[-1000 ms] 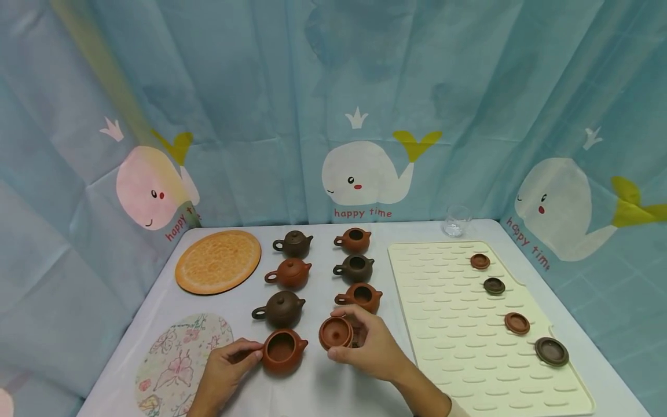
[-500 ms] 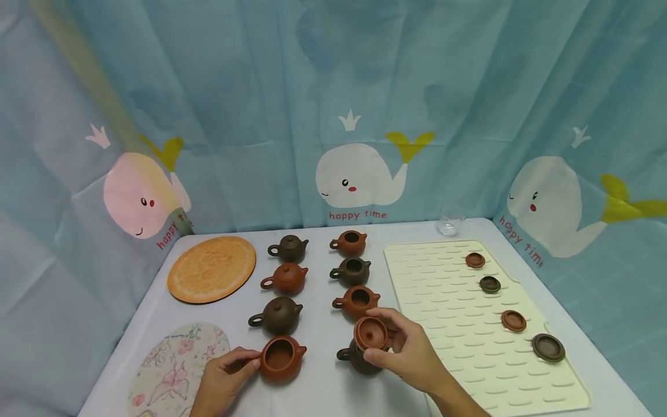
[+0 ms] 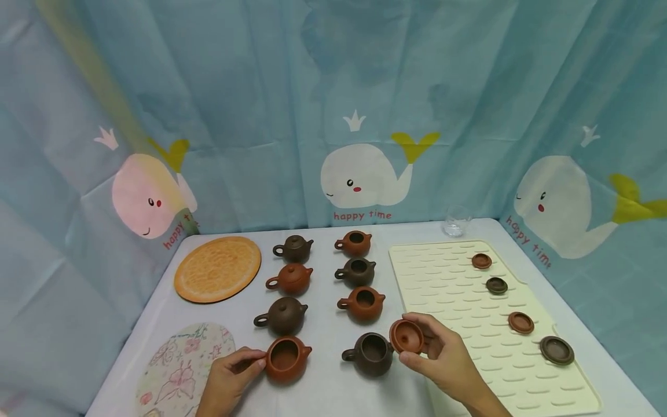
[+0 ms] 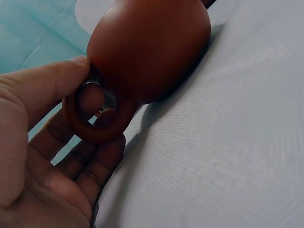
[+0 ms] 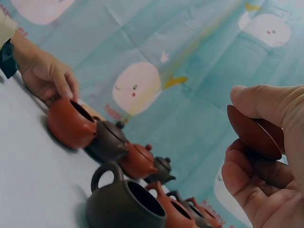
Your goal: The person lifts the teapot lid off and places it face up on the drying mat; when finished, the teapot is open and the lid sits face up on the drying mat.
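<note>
My left hand (image 3: 231, 376) pinches the ring handle (image 4: 97, 135) of a lidless red clay teapot (image 3: 285, 360), which sits on the white table with its spout to the right. In the left wrist view the thumb presses the top of the handle and fingers curl behind it. My right hand (image 3: 443, 353) holds a red clay teapot lid (image 3: 406, 337) by its edge, tilted with its hollow underside toward the head camera. The lid is just right of a dark lidless teapot (image 3: 373, 354); the right wrist view shows it edge-on between thumb and fingers.
Lidded teapots (image 3: 283, 315) stand in a column behind the red one. Open teapots (image 3: 363, 304) line up behind the dark one. Several lids (image 3: 556, 350) lie upturned on a cream mat (image 3: 469, 376) at right. An orange round mat (image 3: 217, 269), a butterfly-print mat (image 3: 182, 370) and a glass (image 3: 456, 221) lie around.
My right hand has carried the lid rightward, from beside the red teapot past the dark one, which now shows uncovered. My left hand stays at the red teapot's handle.
</note>
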`<state>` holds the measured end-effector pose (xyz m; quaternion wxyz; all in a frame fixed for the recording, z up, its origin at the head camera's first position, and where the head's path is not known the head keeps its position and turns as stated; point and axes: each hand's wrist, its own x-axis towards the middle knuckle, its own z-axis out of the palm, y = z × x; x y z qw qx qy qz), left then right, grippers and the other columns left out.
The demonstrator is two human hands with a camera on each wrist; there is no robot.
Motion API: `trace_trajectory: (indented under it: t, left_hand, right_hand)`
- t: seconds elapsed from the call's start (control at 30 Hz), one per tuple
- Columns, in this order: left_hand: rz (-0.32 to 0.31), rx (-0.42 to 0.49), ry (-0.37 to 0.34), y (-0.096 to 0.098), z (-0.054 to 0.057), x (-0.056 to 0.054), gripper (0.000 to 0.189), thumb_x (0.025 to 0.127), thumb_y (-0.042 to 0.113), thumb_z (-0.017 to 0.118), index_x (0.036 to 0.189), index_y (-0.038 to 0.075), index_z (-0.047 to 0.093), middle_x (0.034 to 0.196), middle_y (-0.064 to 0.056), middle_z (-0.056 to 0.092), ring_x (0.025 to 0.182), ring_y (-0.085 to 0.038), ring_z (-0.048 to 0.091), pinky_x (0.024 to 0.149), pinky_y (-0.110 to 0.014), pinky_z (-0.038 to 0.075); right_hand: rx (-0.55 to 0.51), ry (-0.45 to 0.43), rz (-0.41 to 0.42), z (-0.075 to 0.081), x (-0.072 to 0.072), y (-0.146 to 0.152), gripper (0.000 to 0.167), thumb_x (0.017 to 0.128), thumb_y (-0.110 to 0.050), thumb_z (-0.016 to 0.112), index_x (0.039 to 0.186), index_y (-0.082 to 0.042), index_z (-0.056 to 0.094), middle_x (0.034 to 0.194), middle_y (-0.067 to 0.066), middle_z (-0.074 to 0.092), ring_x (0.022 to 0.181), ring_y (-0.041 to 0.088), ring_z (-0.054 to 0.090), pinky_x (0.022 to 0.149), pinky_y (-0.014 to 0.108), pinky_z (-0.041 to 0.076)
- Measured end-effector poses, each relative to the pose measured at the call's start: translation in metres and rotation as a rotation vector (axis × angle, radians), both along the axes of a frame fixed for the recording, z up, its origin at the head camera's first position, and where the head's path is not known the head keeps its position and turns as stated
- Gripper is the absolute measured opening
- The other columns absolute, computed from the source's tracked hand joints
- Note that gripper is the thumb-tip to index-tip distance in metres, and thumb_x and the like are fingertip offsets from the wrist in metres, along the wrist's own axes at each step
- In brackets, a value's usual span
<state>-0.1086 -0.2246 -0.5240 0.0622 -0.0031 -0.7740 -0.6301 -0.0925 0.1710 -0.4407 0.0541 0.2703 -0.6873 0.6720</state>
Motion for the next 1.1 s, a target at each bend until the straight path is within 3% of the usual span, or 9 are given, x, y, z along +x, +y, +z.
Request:
trace_trajectory:
  t: [0.33, 0.6, 1.1]
  left_hand:
    - [0.009, 0.001, -0.038, 0.001, 0.002, 0.002, 0.013, 0.079, -0.002, 0.076, 0.091, 0.005, 0.075, 0.086, -0.007, 0.069, 0.083, -0.019, 0.066, 0.074, -0.024, 0.052]
    - [0.008, 0.009, -0.078, 0.002, 0.003, 0.001, 0.014, 0.079, -0.001, 0.076, 0.092, 0.006, 0.075, 0.087, -0.007, 0.069, 0.084, -0.02, 0.065, 0.076, -0.025, 0.052]
    - [0.021, -0.001, -0.099, 0.002, 0.005, 0.001, 0.015, 0.08, -0.003, 0.075, 0.091, 0.005, 0.075, 0.087, -0.007, 0.069, 0.085, -0.019, 0.065, 0.077, -0.025, 0.052]
  right_hand:
    - [0.042, -0.038, -0.085, -0.005, 0.007, 0.022, 0.055, 0.083, 0.015, 0.067, 0.133, 0.009, 0.045, 0.119, 0.026, 0.056, 0.104, 0.022, 0.061, 0.081, 0.029, 0.052]
    - [0.071, -0.108, -0.268, -0.02, 0.017, 0.047, 0.053, 0.083, 0.015, 0.066, 0.131, 0.007, 0.048, 0.118, 0.016, 0.06, 0.099, 0.02, 0.064, 0.075, 0.029, 0.054]
    - [0.281, -0.201, -0.565, -0.039, 0.024, 0.088, 0.056, 0.085, -0.004, 0.074, 0.133, 0.004, 0.047, 0.114, -0.009, 0.061, 0.095, 0.006, 0.064, 0.074, 0.023, 0.052]
